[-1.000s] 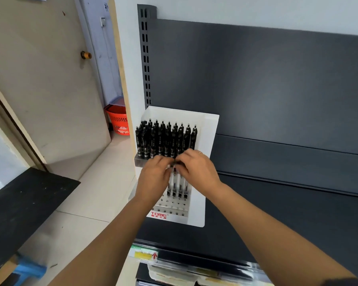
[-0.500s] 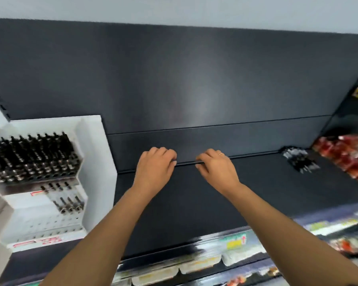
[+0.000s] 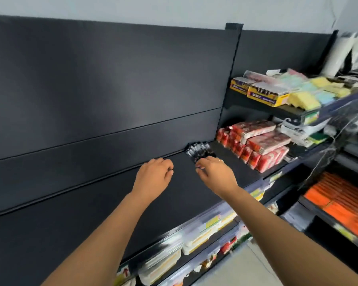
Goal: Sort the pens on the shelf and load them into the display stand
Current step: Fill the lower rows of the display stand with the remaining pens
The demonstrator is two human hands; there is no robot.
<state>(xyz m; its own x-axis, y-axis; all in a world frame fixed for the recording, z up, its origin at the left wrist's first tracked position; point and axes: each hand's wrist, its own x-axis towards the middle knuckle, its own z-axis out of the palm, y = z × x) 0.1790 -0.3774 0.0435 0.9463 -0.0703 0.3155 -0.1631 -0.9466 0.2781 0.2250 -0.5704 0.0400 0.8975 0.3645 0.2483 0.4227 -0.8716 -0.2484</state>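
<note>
Pens (image 3: 199, 151) at shelf (image 3: 103, 205) back edge — right hand (image 3: 214, 172) beside

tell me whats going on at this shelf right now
A person is reaching both bare hands toward a small pile of black pens at the back of a dark shelf. The right hand is almost at the pile; the left hand hovers beside it, empty. The display stand is out of view.

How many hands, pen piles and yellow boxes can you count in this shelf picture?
Hands: 2 (left hand, right hand)
Pile of pens: 1
Yellow boxes: 2
Total: 5
</note>
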